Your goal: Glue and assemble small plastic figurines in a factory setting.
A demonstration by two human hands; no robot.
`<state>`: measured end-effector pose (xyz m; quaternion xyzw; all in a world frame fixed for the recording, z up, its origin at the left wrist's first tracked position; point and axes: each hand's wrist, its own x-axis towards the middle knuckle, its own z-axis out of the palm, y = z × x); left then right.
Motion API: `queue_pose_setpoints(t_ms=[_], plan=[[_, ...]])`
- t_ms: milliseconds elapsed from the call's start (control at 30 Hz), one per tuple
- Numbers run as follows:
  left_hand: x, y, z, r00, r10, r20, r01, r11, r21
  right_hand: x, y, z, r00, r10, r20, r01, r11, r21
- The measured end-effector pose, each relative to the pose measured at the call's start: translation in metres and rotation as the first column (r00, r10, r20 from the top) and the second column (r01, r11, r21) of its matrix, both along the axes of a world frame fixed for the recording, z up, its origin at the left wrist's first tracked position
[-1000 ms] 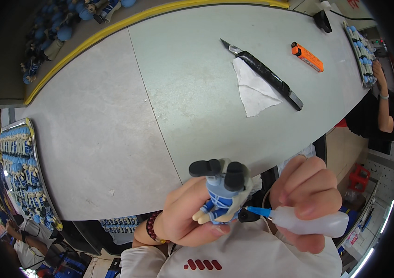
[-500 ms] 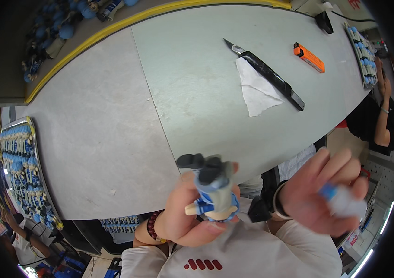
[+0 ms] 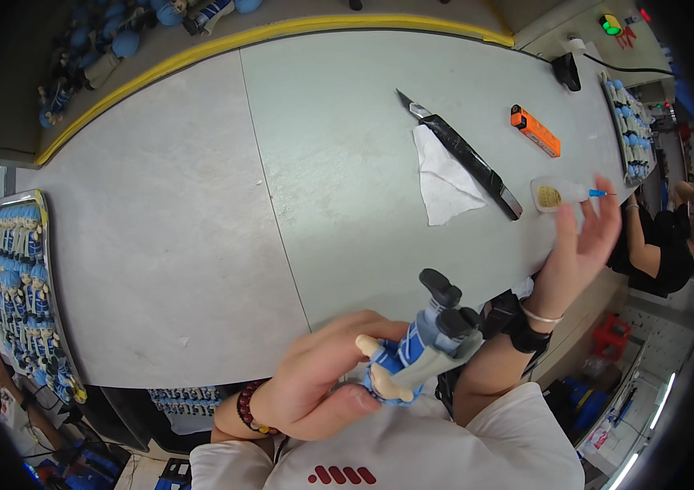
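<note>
A left hand [image 3: 314, 384] grips a small blue-and-grey figure [image 3: 420, 347], legs up, near the table's [image 3: 200, 229] front edge. The right hand [image 3: 580, 245] hangs open, fingers spread, just beside a glue bottle [image 3: 559, 194] lying on the table. Nearby lie a white cloth [image 3: 445, 175], a black knife [image 3: 465, 155] and an orange lighter [image 3: 536, 131]

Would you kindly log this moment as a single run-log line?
left hand: holds doll figure | right hand: open, beside glue bottle on table | nearby: knife, white cloth
</note>
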<state>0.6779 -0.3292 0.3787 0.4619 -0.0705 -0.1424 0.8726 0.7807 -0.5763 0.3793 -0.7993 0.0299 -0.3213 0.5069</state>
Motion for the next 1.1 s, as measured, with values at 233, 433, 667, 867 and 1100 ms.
queue_pose_setpoints(t_ms=[233, 433, 667, 867, 1100], plan=[[0.01, 0.004, 0.001, 0.984, -0.04, 0.176, 0.008, 0.984, 0.178, -0.049, 0.063, 0.042, 0.367, 0.872, -0.324, -0.254, 0.429, 0.867], [0.013, 0.001, 0.005, 0.964, -0.028, 0.263, -0.053, 0.953, 0.298, -0.045, 0.079, 0.031, -0.015, 1.0, 0.012, -0.078, -0.013, 0.997], [0.013, 0.001, -0.001, 0.958, -0.051, 0.281, 0.005, 0.987, 0.161, -0.047, 0.082, 0.031, 0.031, 0.999, -0.033, -0.048, 0.034, 0.998], [0.013, 0.003, 0.0, 0.938, -0.045, 0.343, -0.072, 0.944, 0.322, -0.045, 0.084, 0.031, 0.052, 0.997, -0.058, -0.056, 0.061, 0.997], [0.011, 0.002, -0.004, 0.937, -0.037, 0.347, -0.081, 0.945, 0.317, -0.045, 0.083, 0.023, 0.07, 0.997, -0.021, -0.218, 0.036, 0.975]])
